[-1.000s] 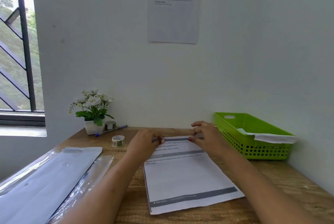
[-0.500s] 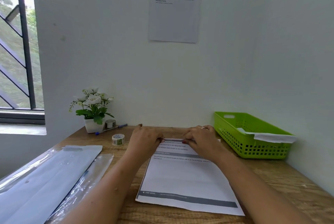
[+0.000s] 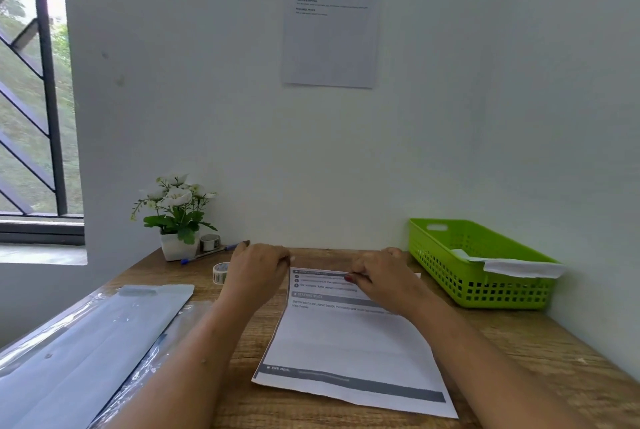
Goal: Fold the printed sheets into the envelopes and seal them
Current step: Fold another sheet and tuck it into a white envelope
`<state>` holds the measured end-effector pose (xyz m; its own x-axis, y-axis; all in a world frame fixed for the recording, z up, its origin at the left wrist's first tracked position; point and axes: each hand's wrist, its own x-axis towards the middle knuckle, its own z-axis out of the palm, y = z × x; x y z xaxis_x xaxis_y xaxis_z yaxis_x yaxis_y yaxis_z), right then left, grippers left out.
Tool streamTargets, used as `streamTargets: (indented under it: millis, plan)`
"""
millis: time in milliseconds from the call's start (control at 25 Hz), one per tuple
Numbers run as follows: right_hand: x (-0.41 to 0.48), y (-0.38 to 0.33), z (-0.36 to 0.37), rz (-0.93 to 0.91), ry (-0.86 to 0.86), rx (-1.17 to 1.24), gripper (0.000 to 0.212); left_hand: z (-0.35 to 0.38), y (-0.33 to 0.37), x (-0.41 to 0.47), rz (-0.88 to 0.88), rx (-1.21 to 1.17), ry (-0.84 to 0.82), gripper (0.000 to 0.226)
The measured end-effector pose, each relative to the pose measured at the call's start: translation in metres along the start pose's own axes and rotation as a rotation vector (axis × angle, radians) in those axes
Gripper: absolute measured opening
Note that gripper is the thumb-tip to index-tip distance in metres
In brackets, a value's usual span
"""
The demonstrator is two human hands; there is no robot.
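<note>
At the middle of the wooden surface (image 3: 519, 359), one printed sheet (image 3: 346, 342) lies flat, its long axis running from the person toward the wall and leaning a touch to the right at the near end. The dark "END GOAL" band sits along the near edge, and the far edge is up at the hands. The right hand (image 3: 384, 276) pinches that far edge, thumb down on the print with the fingers curled over. The left hand (image 3: 258, 269) is curled at the sheet's far left corner, but its back hides the fingertips, so whether it grips the paper can't be told. Off to the left, a pack of envelopes (image 3: 86, 342) in clear wrap lies aslant, long axis pointing toward the far corner; how many are inside can't be counted. One green basket (image 3: 481, 290) stands on the right with something white of paper in it. There are two tape rolls: one (image 3: 221, 272) just beside the left hand, one (image 3: 210, 242) by the single flower pot (image 3: 178, 245). One blue pen (image 3: 207, 253) lies between them.
</note>
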<state>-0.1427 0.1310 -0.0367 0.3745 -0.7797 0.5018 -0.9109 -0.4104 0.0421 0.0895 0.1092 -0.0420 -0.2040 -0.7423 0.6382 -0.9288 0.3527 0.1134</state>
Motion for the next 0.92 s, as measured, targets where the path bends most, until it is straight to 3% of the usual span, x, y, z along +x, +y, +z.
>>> streamTargets:
  millis: [160,320,400,520,640,720,800,920]
  plan:
    - [0.001,-0.009,0.002,-0.132,-0.021,0.057,0.022,0.003,0.021,-0.002,0.176,-0.156,-0.206,0.036]
    - [0.0,-0.014,0.002,-0.164,-0.055,0.121,0.026,0.003,0.016,-0.001,0.092,-0.385,-0.249,0.053]
    - [-0.002,-0.021,0.003,-0.191,-0.042,0.098,0.027,0.005,0.015,-0.003,0.078,-0.384,-0.283,0.06]
    - [-0.003,-0.03,0.006,-0.196,-0.085,0.057,0.029,0.016,0.023,-0.007,0.091,-0.313,-0.464,0.075]
    - [-0.004,-0.03,0.004,-0.084,-0.252,0.181,0.033,0.022,0.023,-0.006,0.079,-0.364,-0.609,0.076]
    - [-0.004,-0.03,-0.002,0.001,-0.406,0.312,0.042,0.019,0.024,-0.006,0.085,-0.347,-0.666,0.061]
    - [-0.005,-0.033,-0.011,0.0,-0.544,0.326,0.042,0.016,0.026,-0.008,0.136,-0.28,-0.69,0.054]
    - [-0.005,-0.037,-0.022,-0.034,-0.649,0.276,0.062,0.015,0.03,-0.009,0.132,-0.31,-0.702,0.049]
